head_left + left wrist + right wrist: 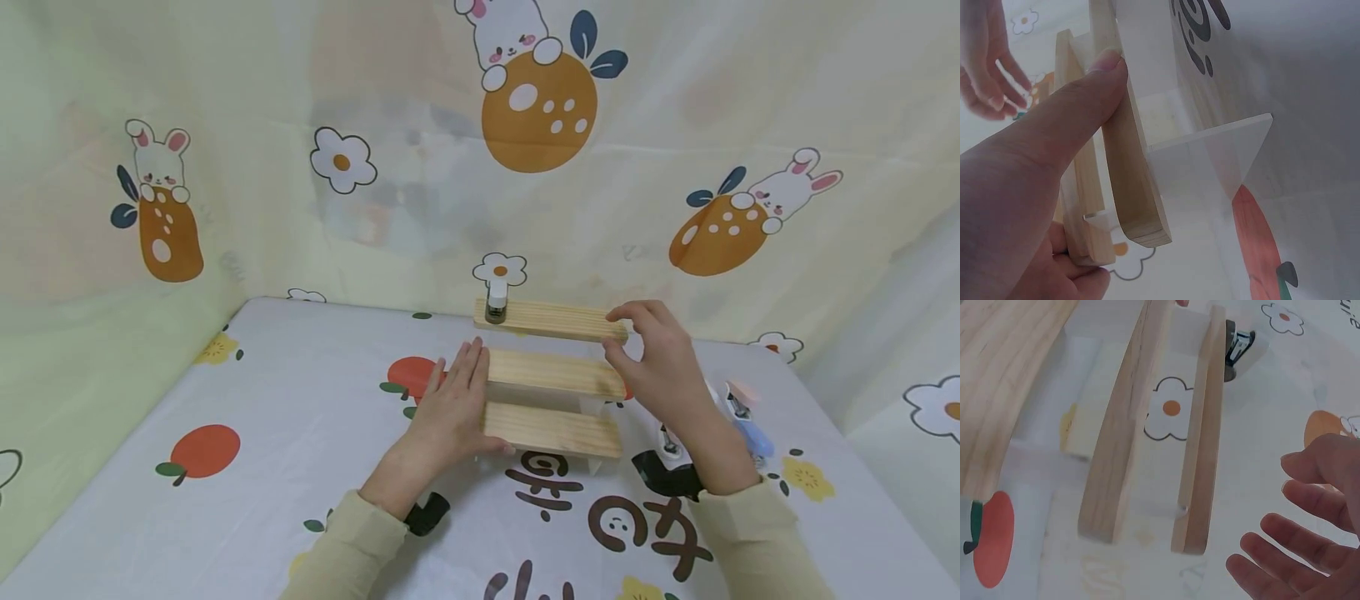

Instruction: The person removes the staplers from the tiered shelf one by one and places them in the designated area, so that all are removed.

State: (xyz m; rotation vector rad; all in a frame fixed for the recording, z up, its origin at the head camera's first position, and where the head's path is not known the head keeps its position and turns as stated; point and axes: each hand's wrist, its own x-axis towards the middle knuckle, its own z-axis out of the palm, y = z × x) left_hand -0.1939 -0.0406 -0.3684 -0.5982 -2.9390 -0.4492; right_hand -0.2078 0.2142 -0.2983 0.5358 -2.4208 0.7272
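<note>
A three-step wooden display stand (555, 373) with pale planks and whitish, see-through supports stands on the table. My left hand (448, 408) grips its left end, with the thumb on the lowest plank (1125, 169) and the fingers against the planks behind. Near the right end of the top plank (555, 320) is my right hand (660, 362), its thumb and fingers spread. In the right wrist view that hand (1316, 519) is apart from the planks and holds nothing. A nail clipper (496, 302) with a white lever stands at the top plank's left end.
Right of the stand, partly behind my right forearm, lie a blue-handled tool (752, 435), another small metal clipper (670, 440) and a pinkish piece (742, 392). A printed cloth (300, 400) covers the table. A patterned curtain (405, 233) hangs behind it.
</note>
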